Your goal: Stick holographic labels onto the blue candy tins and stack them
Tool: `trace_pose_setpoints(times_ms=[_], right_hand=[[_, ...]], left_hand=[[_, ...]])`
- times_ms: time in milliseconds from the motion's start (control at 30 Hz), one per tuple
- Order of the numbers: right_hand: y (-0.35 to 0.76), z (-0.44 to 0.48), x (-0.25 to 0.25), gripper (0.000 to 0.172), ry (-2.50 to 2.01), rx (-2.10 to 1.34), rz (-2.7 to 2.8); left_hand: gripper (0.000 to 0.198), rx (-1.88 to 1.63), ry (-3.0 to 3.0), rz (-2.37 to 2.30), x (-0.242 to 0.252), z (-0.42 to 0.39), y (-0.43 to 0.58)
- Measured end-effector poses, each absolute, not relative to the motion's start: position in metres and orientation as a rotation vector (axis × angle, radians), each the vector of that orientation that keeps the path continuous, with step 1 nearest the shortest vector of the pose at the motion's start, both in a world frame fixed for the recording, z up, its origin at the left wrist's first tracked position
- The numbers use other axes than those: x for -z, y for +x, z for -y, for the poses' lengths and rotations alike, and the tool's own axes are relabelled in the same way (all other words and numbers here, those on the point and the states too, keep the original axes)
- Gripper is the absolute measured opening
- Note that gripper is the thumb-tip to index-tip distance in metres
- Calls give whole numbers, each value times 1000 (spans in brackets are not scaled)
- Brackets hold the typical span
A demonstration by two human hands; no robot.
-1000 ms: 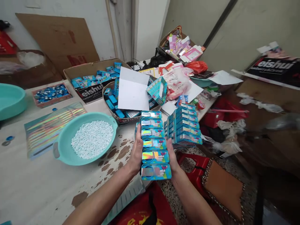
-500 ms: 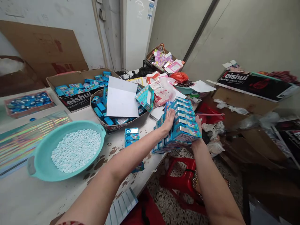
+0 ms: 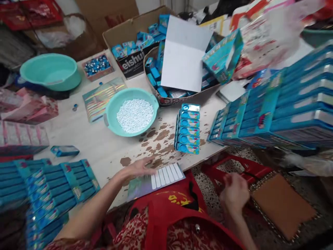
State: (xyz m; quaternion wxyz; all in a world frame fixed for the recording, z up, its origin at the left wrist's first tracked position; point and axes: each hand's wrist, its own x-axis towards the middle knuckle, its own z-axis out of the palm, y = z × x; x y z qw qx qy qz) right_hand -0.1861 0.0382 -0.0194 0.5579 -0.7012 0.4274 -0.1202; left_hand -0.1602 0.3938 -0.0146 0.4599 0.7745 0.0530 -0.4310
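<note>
My left hand [image 3: 139, 168] lies low over the table's front edge, its fingers stretched out and apart. Its fingertips reach the left end of a shiny sheet with a row of white strips [image 3: 168, 175]; whether they press on it I cannot tell. My right hand [image 3: 235, 192] hangs off the table in front of a red stool, smeared by motion, with its fingers seemingly curled. Behind the sheet stands a row of small blue packs with round lids [image 3: 188, 132]. A large stack of blue boxes [image 3: 275, 107] rises at the right.
A turquoise basin of white pellets [image 3: 153, 100] stands mid-table, with cartons of blue packs [image 3: 130, 62] behind it. Another turquoise basin [image 3: 52, 66] is at far left. More stacked blue packs [image 3: 59, 187] sit front left. The red stool [image 3: 249, 166] is below right.
Both hands have let go of the blue boxes, which stay stacked at the right. My left hand has moved left to the sheet; my right has dropped lower. The view has turned left and down.
</note>
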Motion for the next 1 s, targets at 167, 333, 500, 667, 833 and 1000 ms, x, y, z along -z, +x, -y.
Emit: trace_pose_setpoints(times_ms=[167, 333, 500, 667, 833, 1000], right_hand=[[-203, -114, 35, 24, -1981, -149, -173], [-168, -178, 61, 44, -2414, -549, 669], [-160, -198, 97, 22, -2693, -856, 876], [-168, -177, 104, 13, -2736, -883, 874], [-178, -181, 99, 22, -2766, -653, 940], [-190, -211, 100, 42, -2529, -587, 1208]], left_hand=[[33, 1397, 1999, -14, 71, -398, -204], [15, 1181, 2196, -162, 100, -395, -206], [14, 1100, 2273, -215, 105, -397, -211], [15, 1068, 2251, -221, 103, -407, -223], [24, 915, 2188, -212, 102, -403, -231], [27, 922, 2151, -339, 108, -400, -231]])
